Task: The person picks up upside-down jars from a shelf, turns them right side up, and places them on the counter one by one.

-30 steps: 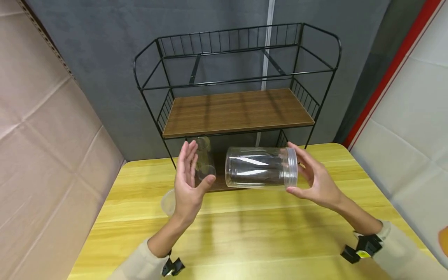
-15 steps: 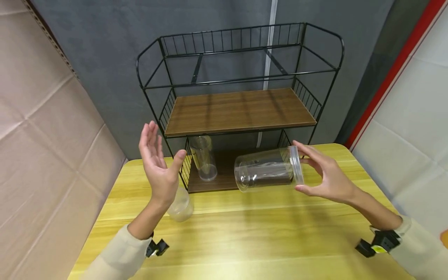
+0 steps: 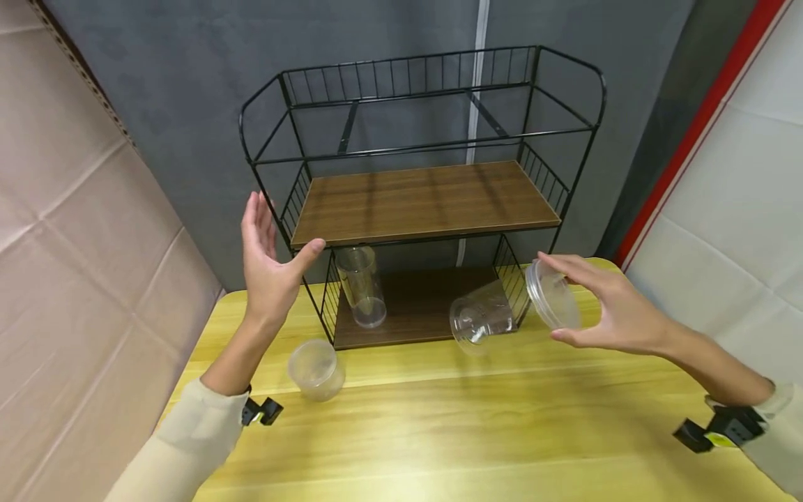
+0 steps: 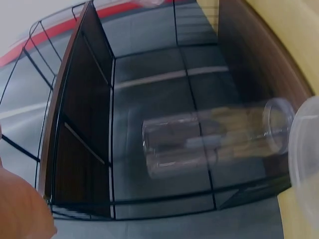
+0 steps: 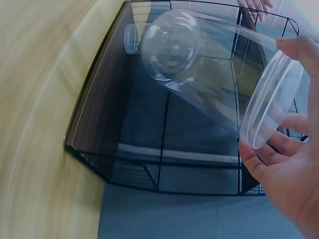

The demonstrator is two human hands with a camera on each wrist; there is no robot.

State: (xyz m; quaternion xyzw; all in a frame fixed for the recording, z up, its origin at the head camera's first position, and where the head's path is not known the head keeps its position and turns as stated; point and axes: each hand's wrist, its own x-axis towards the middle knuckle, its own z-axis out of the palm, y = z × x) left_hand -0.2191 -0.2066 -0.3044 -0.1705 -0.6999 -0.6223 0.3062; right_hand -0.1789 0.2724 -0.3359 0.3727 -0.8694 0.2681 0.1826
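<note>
While the right hand [image 3: 617,307] is pinching the ringed end of a clear jar [image 3: 492,317], thumb and fingers on opposite sides, the jar is slanting, base pointing left and slightly down by the front right of the lower shelf [image 3: 414,321]; can't tell if base and shelf are touching, or if the ringed end is a lid. Left hand [image 3: 266,272] is holding nothing, thumb spread wide, just beside the left side of the rack [image 3: 376,202]. Second jar [image 3: 360,286] is standing upright on the shelf's left; small tub [image 3: 316,369] is sitting on the table [image 3: 408,432], near the front left corner. For clean handling, the right hand should probably be keeping a firm but light pinch, be levelling the base before loading it, and be staying under the upper board [image 3: 477,195].
</note>
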